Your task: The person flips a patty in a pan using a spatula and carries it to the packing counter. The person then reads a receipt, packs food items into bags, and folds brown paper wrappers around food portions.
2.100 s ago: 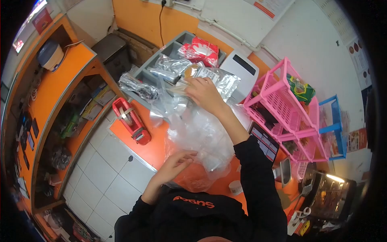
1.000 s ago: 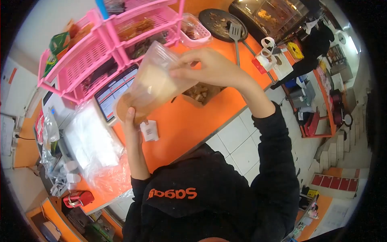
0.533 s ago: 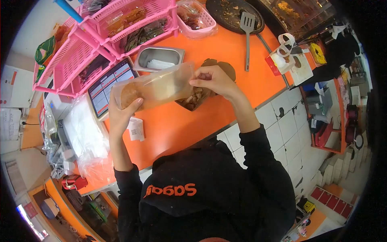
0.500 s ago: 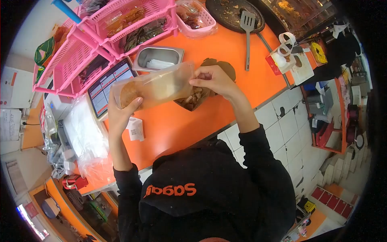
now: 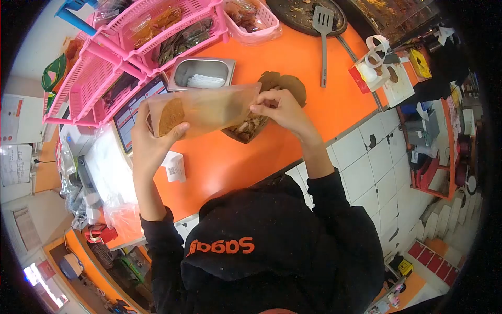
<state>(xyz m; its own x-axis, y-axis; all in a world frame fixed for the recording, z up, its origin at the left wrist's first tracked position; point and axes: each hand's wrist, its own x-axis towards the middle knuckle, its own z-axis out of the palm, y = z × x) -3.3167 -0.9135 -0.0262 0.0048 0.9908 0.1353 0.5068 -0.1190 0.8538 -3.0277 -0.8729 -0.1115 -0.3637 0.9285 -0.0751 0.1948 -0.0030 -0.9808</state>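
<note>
A translucent plastic bag with brown powder at its left end is stretched level between my hands. My left hand grips the powder end, thumb in front. My right hand pinches the bag's other end between thumb and fingers. Behind and below the bag, partly hidden by it, an open brown box holds pieces of food. Beyond the bag is a metal tray with white sticks. A white paper slip lies below my left hand.
Pink racks and a tablet stand at the left. A pink basket, a black pan and a spatula are at the back. Plastic bags lie left; a white tape roll is right.
I have turned from the grey bins to the counter with the food box. The bag has come up between both hands and is now held level, slightly higher at its right end.
</note>
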